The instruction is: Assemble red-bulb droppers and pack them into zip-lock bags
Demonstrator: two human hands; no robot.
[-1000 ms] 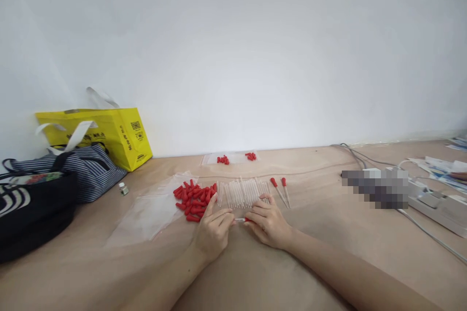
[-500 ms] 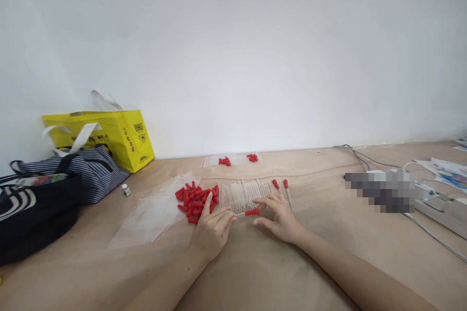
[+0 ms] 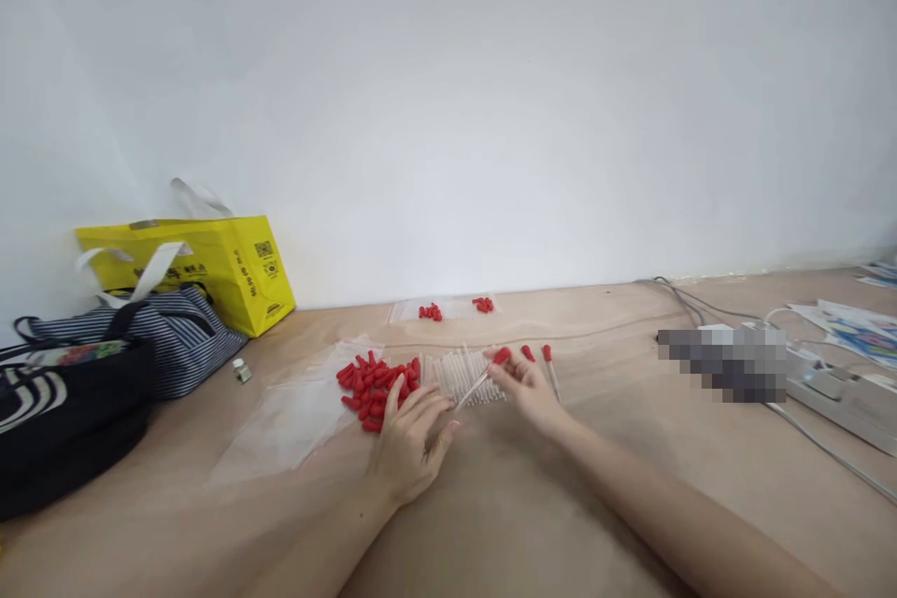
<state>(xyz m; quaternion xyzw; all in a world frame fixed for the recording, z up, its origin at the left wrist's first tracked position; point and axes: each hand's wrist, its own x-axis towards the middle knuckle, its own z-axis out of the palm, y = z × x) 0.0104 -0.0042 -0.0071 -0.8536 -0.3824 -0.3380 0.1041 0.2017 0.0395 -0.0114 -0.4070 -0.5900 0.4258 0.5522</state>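
Observation:
My right hand [image 3: 529,392] pinches a glass dropper [image 3: 473,390] near its red rubber bulb; the clear tube slants down to the left. My left hand [image 3: 412,441] is beside the tube's lower end, its thumb and fingers apart and holding nothing. Left of it lies a heap of loose red rubber bulbs [image 3: 361,388]. Behind both hands is a row of clear glass tubes [image 3: 452,376]. Two droppers with red bulbs, one of them the right dropper [image 3: 549,357], lie just past my right hand, which partly hides them.
Clear plastic bags [image 3: 280,425] lie at left. Farther back, another plastic bag [image 3: 459,308] bears small groups of red bulbs. A small glass bottle [image 3: 241,370], a yellow bag [image 3: 263,276] and a striped bag [image 3: 182,346] stand left. A power strip [image 3: 841,406] with cables lies right.
The dropper has passed from my left fingers to my right hand, which has closed on its bulb end. The bulb has risen, tilting the tube. My left thumb and fingers have spread.

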